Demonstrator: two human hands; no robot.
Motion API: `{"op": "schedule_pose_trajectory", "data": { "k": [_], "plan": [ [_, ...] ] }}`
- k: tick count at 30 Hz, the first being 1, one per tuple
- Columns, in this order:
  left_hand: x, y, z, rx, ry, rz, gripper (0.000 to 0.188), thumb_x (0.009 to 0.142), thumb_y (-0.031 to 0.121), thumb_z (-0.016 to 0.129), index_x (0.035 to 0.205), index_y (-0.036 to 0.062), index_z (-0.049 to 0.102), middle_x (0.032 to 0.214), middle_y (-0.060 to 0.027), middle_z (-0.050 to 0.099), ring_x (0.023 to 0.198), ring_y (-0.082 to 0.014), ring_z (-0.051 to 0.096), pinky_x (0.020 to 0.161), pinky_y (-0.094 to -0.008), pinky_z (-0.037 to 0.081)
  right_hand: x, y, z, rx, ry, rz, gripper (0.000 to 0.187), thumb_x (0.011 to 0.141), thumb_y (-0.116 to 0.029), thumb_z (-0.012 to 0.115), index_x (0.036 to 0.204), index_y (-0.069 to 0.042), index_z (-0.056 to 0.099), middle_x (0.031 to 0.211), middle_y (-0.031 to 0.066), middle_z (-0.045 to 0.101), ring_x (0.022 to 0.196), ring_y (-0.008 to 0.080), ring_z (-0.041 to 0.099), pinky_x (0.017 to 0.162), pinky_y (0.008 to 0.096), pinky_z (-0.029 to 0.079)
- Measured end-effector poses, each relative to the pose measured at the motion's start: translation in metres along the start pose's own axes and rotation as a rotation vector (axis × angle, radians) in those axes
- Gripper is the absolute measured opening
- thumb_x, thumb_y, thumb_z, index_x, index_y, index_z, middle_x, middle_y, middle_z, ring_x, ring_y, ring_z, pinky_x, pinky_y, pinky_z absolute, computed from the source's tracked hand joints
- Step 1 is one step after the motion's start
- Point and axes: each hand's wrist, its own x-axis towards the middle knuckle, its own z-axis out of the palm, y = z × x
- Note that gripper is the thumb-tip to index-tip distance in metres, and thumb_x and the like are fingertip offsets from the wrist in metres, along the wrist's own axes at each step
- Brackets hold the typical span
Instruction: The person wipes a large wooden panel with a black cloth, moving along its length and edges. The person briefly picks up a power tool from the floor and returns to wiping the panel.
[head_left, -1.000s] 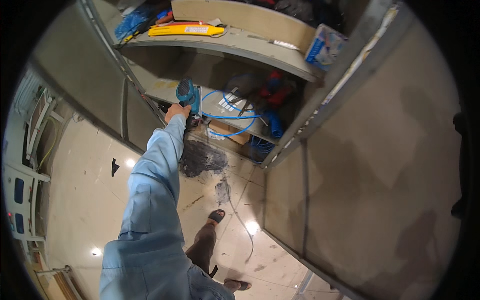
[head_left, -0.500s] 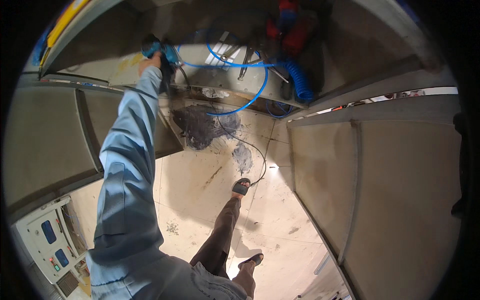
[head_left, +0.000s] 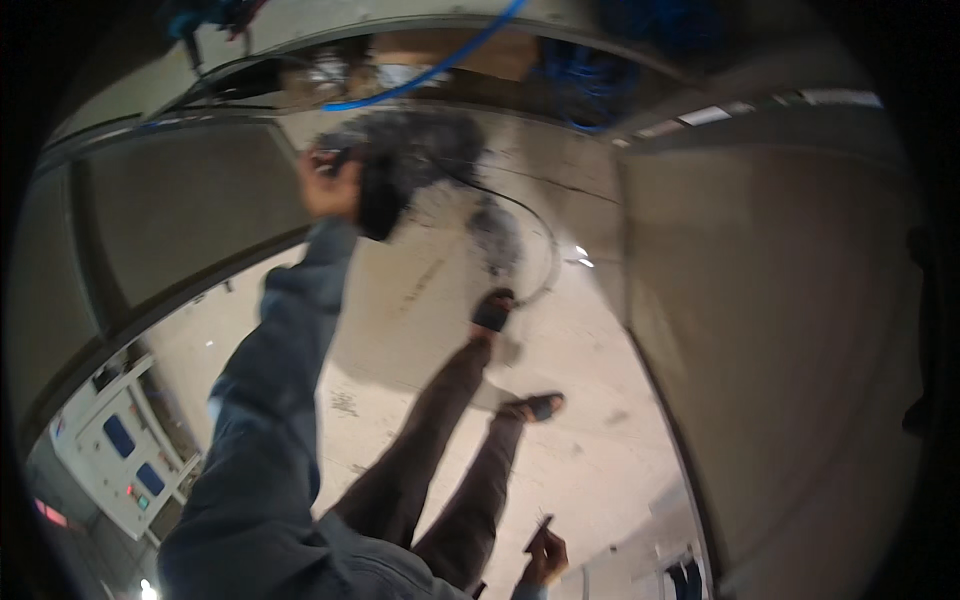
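Observation:
My left hand [head_left: 330,188] is raised over the dark stain on the floor, at the end of a blue-grey sleeve. Motion smears its fingers, and I cannot make out whether the dark patch between them is a held thing. Beyond it, at the top left, a teal and black power tool [head_left: 212,18] rests on the metal surface, apart from the hand. Low in the view my right hand [head_left: 546,560] pinches a small, thin dark piece [head_left: 538,533] that sticks up from the fingers; its kind is too blurred to tell.
A blue air hose [head_left: 430,78] arcs over the edge at the top, with coiled blue hose [head_left: 590,85] beside it. A black cable [head_left: 535,215] runs across the floor to my sandalled foot. Metal panels stand left [head_left: 185,190] and right [head_left: 770,330]. A white control cabinet [head_left: 120,455] is at lower left.
My left hand has let go of the power tool and drawn back toward me. My right hand has come into view at the bottom with a thin piece. The whole view has shifted.

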Motion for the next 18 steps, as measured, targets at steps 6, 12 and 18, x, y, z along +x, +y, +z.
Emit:
{"op": "schedule_pose_trajectory", "data": {
  "k": [6, 12, 18],
  "plan": [
    [0.137, 0.033, -0.007, 0.015, 0.101, -0.427, 0.124, 0.068, 0.048, 0.093, 0.155, -0.0043, 0.022, 0.133, -0.0229, 0.054, 0.127, -0.0306, 0.052, 0.108, -0.0381, 0.042, 0.023, 0.025, 0.037, 0.150, -0.089, 0.024, 0.021, 0.085, -0.014, 0.079, 0.091, 0.004, 0.069, 0.080, 0.0108, 0.070, 0.067, 0.0154, 0.064, 0.060, 0.0296, 0.054],
    [0.255, 0.086, -0.045, 0.233, -0.205, -0.186, 0.112, 0.069, 0.048, 0.092, 0.149, -0.0033, 0.032, 0.133, -0.0234, 0.056, 0.116, -0.0328, 0.062, 0.097, -0.0371, 0.052, 0.020, 0.045, 0.069, 0.114, -0.175, -0.009, 0.021, 0.085, -0.014, 0.079, 0.092, 0.003, 0.069, 0.081, 0.0106, 0.070, 0.067, 0.0152, 0.064, 0.060, 0.0294, 0.054],
    [0.092, -0.006, -0.076, -0.113, -0.142, -0.462, 0.055, 0.081, 0.010, 0.085, 0.129, 0.0025, 0.058, 0.112, -0.0130, 0.069, 0.101, -0.0227, 0.066, 0.086, -0.0325, 0.056, 0.011, 0.029, 0.055, 0.112, -0.020, -0.023, 0.016, 0.083, -0.011, 0.079, 0.091, 0.000, 0.069, 0.079, 0.0065, 0.070, 0.067, 0.0129, 0.062, 0.060, 0.0273, 0.051]
  ]
}}
